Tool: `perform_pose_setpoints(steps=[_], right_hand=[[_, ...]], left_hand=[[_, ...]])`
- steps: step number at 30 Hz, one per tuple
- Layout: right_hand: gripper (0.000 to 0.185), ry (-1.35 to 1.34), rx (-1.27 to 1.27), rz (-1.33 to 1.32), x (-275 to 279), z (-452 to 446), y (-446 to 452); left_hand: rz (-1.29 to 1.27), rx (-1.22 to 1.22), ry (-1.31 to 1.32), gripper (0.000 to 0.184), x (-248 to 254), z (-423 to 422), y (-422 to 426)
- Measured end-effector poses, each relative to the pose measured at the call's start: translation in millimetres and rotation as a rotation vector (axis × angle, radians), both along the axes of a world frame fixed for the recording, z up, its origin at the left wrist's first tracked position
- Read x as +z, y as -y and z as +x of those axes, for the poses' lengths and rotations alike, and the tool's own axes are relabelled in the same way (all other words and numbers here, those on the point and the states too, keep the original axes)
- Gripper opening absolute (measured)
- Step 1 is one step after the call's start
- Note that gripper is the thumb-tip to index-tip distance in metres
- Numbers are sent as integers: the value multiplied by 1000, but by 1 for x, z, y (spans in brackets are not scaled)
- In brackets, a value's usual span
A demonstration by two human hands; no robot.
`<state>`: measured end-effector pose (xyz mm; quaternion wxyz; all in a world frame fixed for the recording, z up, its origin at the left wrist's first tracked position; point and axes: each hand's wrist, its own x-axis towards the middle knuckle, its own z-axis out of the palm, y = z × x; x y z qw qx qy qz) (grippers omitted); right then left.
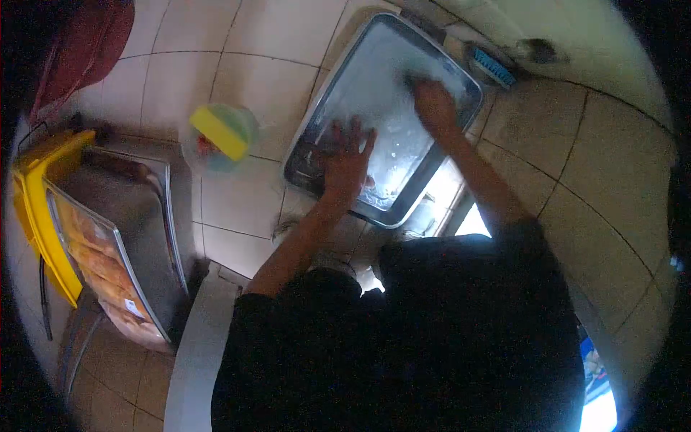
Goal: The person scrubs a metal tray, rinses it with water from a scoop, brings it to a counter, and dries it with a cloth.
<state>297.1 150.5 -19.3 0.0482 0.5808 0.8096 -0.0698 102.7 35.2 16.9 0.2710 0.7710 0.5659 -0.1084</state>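
Observation:
A rectangular tray [410,196] with a dark rim lies on the tiled floor, its inside wet and whitish with suds. My left hand [347,162] rests with spread fingers on the tray's lower left part, holding nothing. Over the upper right part of the tray is my right hand [434,108], its fingers curled round something dark and blurred that I cannot make out.
A yellow sponge [219,132] lies on a round container at the left. A blue brush [493,67] is by the wall at the upper right. Framed panels [115,252] and a yellow object [39,209] stand at the far left, below a red item [86,50].

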Motion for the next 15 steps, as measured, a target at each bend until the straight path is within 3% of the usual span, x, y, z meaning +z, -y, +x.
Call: perform_pose_setpoints(steps=[3,6,8,10,11,14,15], right_hand=[[16,-11,-89,2,-12,-8,-38],[18,-297,80,192,-28,-20,-7],[18,-209,136,131,-15,-20,-3],[21,-106,-116,-138,-11,-7,-42],[24,-102,25,-64,-1,1,-58],[24,-53,79,-15,-37,-11,-19],[22,-133,106,70,-20,-26,7]], left_hand=[[-16,-13,-4,103,2,2,8],[46,-8,15,103,-6,-2,8],[61,-15,35,103,-10,-1,5],[-14,8,-5,103,-6,2,4],[-17,-1,-10,103,-5,2,2],[41,-4,-7,104,-4,3,-3],[40,-10,-15,103,-5,3,-1]])
